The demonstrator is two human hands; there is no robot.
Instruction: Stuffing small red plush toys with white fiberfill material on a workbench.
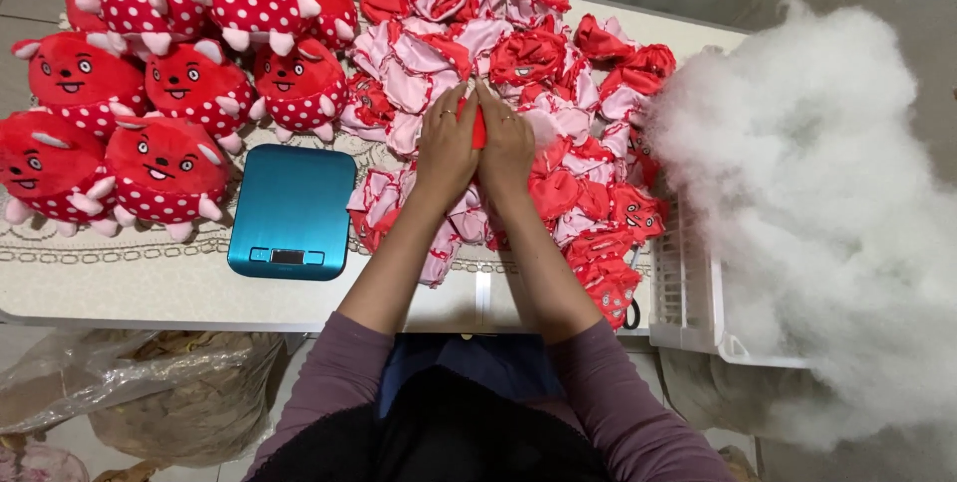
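Note:
My left hand [446, 146] and my right hand [506, 150] are pressed side by side over a heap of unstuffed red-and-pink toy skins [518, 73]. Between the two hands a small piece of red fabric [479, 129] shows, pinched by both sets of fingers. The heap spreads across the middle of the table [130, 283], under and around my wrists. Finished stuffed red toys with white dots [164, 168] lie in rows at the far left, away from both hands.
A teal flat kitchen scale [291, 211] sits left of my left forearm. A big mound of white stuffing fibre [817, 213] fills a white plastic basket [688, 303] at the right. A clear plastic bag [150, 382] lies below the table's near edge.

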